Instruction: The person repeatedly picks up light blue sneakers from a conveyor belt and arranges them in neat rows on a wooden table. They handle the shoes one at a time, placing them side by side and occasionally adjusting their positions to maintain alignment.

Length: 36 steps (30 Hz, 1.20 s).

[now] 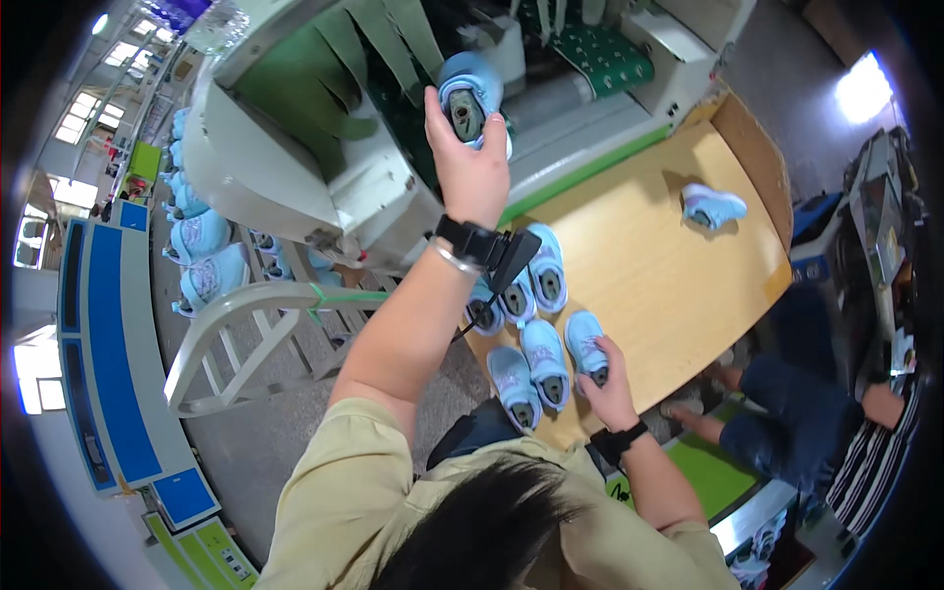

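My left hand [472,175] reaches far forward, its fingers and thumb closed around the heel end of a light blue sneaker [470,71] with a dark last inside. That sneaker is at the strip-curtained opening of a machine [285,138]. Lower down, my right hand [612,395] grips the heel of another light blue sneaker [583,332] at the wooden tabletop [629,285]. Whether this one touches the table, I cannot tell. Several matching sneakers [542,352] with lasts stand close together to its left and just beyond it.
A lone blue sneaker [713,206] lies at the table's far right, by a cardboard edge [752,147]. Light metal rails [236,334] stand left of the table. More blue sneakers [211,275] line the left side. Another person's legs [787,413] are at the right.
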Available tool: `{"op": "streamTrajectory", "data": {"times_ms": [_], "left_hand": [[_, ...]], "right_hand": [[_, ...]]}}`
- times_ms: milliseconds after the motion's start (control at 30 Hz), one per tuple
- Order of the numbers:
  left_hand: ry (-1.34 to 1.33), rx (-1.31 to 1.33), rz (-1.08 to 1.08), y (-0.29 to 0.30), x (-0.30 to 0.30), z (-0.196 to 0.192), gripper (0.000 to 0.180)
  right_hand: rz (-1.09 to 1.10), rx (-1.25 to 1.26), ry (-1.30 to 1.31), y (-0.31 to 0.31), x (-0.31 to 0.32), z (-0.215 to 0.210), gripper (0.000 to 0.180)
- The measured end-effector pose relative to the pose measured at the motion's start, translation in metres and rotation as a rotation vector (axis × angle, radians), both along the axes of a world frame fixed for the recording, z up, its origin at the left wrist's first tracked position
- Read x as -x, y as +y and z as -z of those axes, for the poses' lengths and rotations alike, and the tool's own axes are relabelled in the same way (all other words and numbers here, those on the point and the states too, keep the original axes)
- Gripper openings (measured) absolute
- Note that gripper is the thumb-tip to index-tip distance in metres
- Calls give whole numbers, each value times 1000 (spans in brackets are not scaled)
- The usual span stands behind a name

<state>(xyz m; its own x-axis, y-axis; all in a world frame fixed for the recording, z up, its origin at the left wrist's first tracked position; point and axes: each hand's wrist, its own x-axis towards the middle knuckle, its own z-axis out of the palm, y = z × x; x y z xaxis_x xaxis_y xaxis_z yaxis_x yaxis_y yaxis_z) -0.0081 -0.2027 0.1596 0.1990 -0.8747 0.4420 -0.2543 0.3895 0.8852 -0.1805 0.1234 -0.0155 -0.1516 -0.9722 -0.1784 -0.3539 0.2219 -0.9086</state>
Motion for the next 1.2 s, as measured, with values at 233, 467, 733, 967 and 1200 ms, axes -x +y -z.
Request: {"op": "streamTrajectory", "data": {"times_ms": [233, 467, 733, 967, 1200], "left_hand": [[-131, -82, -87, -58, -10, 15, 100], [-460, -8, 155, 62, 2, 14, 94], [-602, -406, 313, 182, -84, 84, 64], [-905, -343, 357, 159, -59, 112, 68], [-1151, -569, 529, 129, -35, 128, 93]], "right_hand": [[183, 688, 103, -214, 67, -159, 63], [217, 839, 295, -446, 58, -153, 49], [825, 152, 851, -293, 234, -1, 21], [-58, 264, 512, -136, 164, 35, 36], [431, -19, 245, -30, 91, 49, 87]]}}
